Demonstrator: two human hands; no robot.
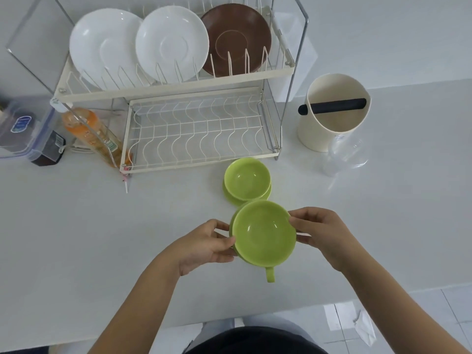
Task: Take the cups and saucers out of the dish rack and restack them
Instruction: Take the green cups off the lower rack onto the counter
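Note:
A green cup (264, 232) with its handle toward me sits on a green saucer (232, 227), of which only the left rim shows. My left hand (204, 245) pinches the left side of this pair and my right hand (323, 232) pinches the right side, above the counter. Just behind stands a second green cup (247, 178) on its green saucer (229, 194). In the top tier of the dish rack (178, 85) stand two white saucers (104, 47) (172, 43) and one brown saucer (236, 38). The lower tier holds nothing.
A cream canister (334, 112) with a black bar across it stands at the right, a clear glass (346, 155) in front of it. An orange bottle (92, 134) and a plastic box (23, 129) sit left of the rack. The counter's front edge runs near my body.

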